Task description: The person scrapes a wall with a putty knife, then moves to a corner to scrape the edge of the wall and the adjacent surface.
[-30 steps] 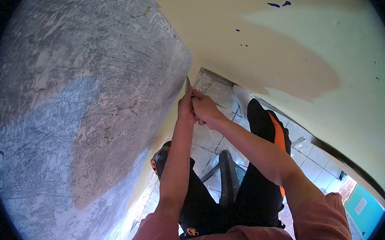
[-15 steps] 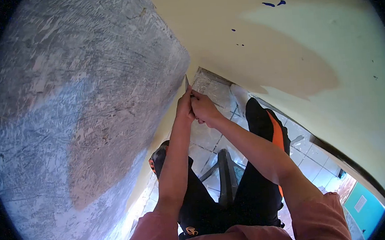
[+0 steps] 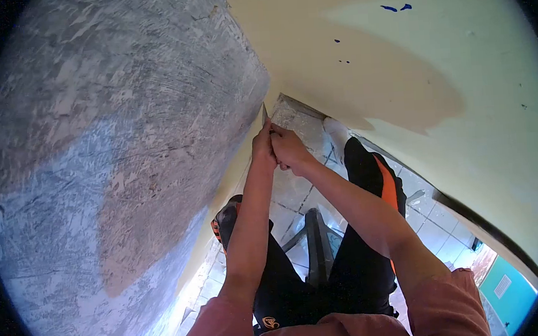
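Note:
Both my hands are closed together round the handle of a scraper, whose thin metal blade points up past my fingers to the lower edge of the grey, roughened patch on the wall. My left hand is on the side nearer that wall, wrapped round the tool. Pressed against it, my right hand grips from the other side. The handle itself is mostly hidden by my fingers. A yellow painted strip runs along the wall below the grey patch, close beside my left hand.
A smooth yellow wall with blue marks meets the grey one at a corner ahead. Between my legs is a dark post with splayed feet on the tiled floor. A turquoise panel stands at lower right.
My hands and the scraper have shifted slightly right in the view, staying by the edge of the grey patch. The walls have shifted a little too. Both hands keep their grip.

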The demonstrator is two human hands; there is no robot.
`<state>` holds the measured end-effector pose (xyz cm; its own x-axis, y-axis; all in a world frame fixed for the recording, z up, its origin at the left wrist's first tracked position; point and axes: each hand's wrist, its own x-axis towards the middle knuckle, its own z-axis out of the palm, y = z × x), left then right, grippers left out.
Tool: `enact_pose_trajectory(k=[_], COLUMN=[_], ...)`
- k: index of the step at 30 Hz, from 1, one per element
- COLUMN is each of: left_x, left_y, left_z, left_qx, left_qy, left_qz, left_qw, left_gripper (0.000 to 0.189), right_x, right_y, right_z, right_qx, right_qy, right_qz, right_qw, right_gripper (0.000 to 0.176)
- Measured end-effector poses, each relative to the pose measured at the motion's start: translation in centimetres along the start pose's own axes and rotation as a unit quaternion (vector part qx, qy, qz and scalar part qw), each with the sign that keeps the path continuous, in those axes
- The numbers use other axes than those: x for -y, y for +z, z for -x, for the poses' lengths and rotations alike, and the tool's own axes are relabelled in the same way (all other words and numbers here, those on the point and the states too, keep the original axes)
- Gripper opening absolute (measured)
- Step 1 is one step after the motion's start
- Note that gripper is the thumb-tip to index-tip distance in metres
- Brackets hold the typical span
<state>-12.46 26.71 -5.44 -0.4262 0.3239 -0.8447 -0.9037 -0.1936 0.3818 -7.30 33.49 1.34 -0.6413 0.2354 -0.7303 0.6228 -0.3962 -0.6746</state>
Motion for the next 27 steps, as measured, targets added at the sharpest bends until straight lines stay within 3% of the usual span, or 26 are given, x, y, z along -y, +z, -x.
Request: enact_pose_trajectory(k=[2, 5, 9, 11, 14, 19, 23, 25, 27], left_x=[0.2, 0.0, -0.6, -0.3, 0.3, -0.5, 0.1, 0.2, 0.0], left_y=[-0.2, 0.5, 0.3, 0.6, 0.2, 0.3, -1.0, -0.6, -0.3], left_z=[0.1, 1.7, 1.6, 0.7, -0.5, 2.1, -0.5, -0.8, -0.4], left_qx=[0.008, -0.005, -0.020, -0.030, -0.010, -0.025, -0.018, -0.002, -0.008], left_qy=[0.016, 0.004, 0.016, 0.008, 0.047, 0.015, -0.013, 0.045, 0.044], left_qz=[0.020, 0.030, -0.046, -0.074, -0.005, -0.032, -0.039, -0.014, -0.022], left_qw=[1.000, 1.000, 0.999, 0.997, 0.999, 0.999, 0.999, 0.999, 0.999], left_gripper=[0.025, 0.024, 0.023, 0.026, 0.028, 0.019, 0.019, 0.028, 0.027], right_x=[0.3, 1.4, 0.6, -0.5, -0.5, 0.6, -0.4, -0.7, -0.4], right_y=[-0.5, -0.2, -0.2, 0.0, -0.2, -0.2, 0.1, 0.3, 0.4], right_z=[0.2, 2.0, 0.7, -0.3, -0.6, 1.2, 0.0, -0.5, -0.6], right_qx=[0.030, 0.023, 0.025, 0.003, -0.001, 0.025, 0.002, -0.009, -0.016], right_qy=[0.017, 0.023, 0.043, -0.006, -0.008, 0.005, -0.019, -0.015, -0.015], right_qz=[-0.058, -0.032, -0.039, -0.020, -0.009, -0.030, -0.014, -0.015, -0.012], right_qw=[0.998, 0.999, 0.998, 1.000, 1.000, 0.999, 1.000, 1.000, 1.000], right_gripper=[0.040, 0.040, 0.041, 0.040, 0.039, 0.039, 0.038, 0.038, 0.038])
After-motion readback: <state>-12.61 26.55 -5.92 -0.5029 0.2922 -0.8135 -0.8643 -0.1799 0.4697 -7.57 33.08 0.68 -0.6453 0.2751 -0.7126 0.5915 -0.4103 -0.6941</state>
